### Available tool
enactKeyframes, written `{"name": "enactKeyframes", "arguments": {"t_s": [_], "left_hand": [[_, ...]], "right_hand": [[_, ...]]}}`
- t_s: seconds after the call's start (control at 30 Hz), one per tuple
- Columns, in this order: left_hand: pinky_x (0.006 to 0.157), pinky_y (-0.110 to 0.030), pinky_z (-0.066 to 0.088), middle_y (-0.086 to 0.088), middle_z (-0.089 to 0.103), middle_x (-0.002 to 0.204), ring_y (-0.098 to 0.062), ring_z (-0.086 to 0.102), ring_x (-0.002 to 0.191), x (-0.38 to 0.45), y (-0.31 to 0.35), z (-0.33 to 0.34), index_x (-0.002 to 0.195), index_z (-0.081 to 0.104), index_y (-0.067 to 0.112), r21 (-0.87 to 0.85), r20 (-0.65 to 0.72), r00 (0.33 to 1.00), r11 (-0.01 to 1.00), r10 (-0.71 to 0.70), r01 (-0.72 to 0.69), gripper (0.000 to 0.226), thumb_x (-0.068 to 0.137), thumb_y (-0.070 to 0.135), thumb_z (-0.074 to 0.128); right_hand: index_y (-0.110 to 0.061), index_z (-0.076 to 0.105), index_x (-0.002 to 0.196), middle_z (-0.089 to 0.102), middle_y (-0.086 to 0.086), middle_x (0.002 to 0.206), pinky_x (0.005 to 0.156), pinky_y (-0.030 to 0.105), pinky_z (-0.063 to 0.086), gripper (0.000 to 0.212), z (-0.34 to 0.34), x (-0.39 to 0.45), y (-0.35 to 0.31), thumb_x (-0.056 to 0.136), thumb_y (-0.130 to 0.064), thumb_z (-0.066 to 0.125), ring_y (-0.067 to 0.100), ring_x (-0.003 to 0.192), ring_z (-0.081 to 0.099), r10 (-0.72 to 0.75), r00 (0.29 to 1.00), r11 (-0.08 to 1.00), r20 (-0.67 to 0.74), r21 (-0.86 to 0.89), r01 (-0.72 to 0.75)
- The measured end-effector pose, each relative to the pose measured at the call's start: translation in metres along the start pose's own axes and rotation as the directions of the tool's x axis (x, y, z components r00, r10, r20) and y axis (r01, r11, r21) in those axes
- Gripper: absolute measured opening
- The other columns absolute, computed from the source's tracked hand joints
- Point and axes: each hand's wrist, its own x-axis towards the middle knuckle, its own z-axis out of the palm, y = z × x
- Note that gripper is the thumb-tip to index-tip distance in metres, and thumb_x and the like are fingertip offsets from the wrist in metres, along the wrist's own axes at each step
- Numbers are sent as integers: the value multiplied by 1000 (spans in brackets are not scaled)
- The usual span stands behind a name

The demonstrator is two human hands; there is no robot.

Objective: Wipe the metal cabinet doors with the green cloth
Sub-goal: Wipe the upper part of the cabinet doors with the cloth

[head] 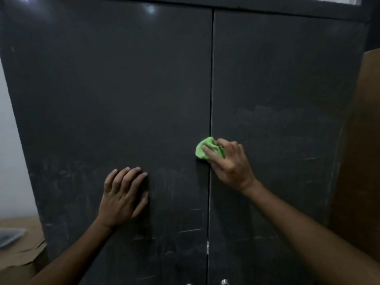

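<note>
Wiping down the dark metal cabinet doors

Right hand (230,163) has the green cloth (205,149) bunched up in its fingers, pressed right over the seam (210,99) between the left door (115,89) and right door (287,89). Left hand (123,198) is flat on the left door, fingers straight, holding nothing. Both doors look pretty scuffed lower down. Two shiny handles (224,282) peek in at the bottom edge.

A bunched green cloth (205,148) is pressing against two closed, dark grey metal cabinet doors, right at the vertical seam between the left door (115,95) and the right door (283,89). Pale scuffs and smears are showing across the lower halves of both panels.
</note>
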Motion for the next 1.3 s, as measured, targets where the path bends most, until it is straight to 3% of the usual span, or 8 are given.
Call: {"name": "enactKeyframes", "arguments": {"t_s": [0.27,0.43,0.5,0.67,0.87,0.97,1.1,1.3], "left_hand": [[120,-40,16,-14,41,145,-32,38,137,51,73,-2,141,43,12,-133,80,986,982,146,-134,62,90,45,49],[120,-46,28,-14,42,154,-31,34,146,73,109,9,148,42,9,-182,94,956,949,277,-257,61,95,36,51],[120,-47,29,-13,37,159,-30,31,149,82,122,11,150,42,7,-211,89,944,932,319,-295,61,96,33,53],[123,-45,24,-11,26,163,-27,21,153,99,153,32,155,33,9,-193,135,924,924,358,-330,63,100,36,49],[122,-44,25,-13,29,162,-28,26,151,99,160,49,153,37,8,-88,134,929,938,345,-336,66,99,44,49],[123,-43,23,-11,28,163,-27,25,152,98,160,50,154,35,9,-75,141,929,939,343,-335,66,100,45,47],[122,-43,25,-11,29,162,-27,26,151,98,160,50,153,36,9,-72,137,932,942,335,-328,67,98,46,49],[120,-45,28,-11,31,162,-27,28,150,99,161,49,152,38,9,-76,108,936,941,336,-330,66,97,43,52]], "right_hand": [[-20,58,138,51,19,126,85,46,45,45,-2,54,39,94,-28,57,36,100,49,608,758,789,-238,75,-609],[-20,56,140,45,15,126,74,43,43,45,-3,-22,31,96,-26,59,36,91,53,53,998,999,-19,10,-53],[-21,54,140,45,17,124,75,44,45,49,-13,-30,69,91,-22,61,39,90,53,142,987,988,-76,-42,-146],[-13,60,135,55,21,116,87,43,47,42,-24,21,113,95,-23,59,38,99,52,683,638,705,-357,92,-703],[-18,60,137,47,14,123,75,45,47,42,-12,-40,71,97,-28,53,36,91,53,160,985,987,-61,42,-157],[-18,60,136,51,19,119,78,49,49,42,-25,-49,118,94,-27,56,41,93,54,306,941,951,-145,4,-309],[-13,63,133,54,21,114,87,46,50,41,-22,13,135,93,-23,59,37,100,55,678,653,726,-338,166,-667],[-19,59,137,44,12,123,73,43,44,49,-18,-35,83,89,-25,62,34,92,51,171,984,984,-53,54,-168]]}}
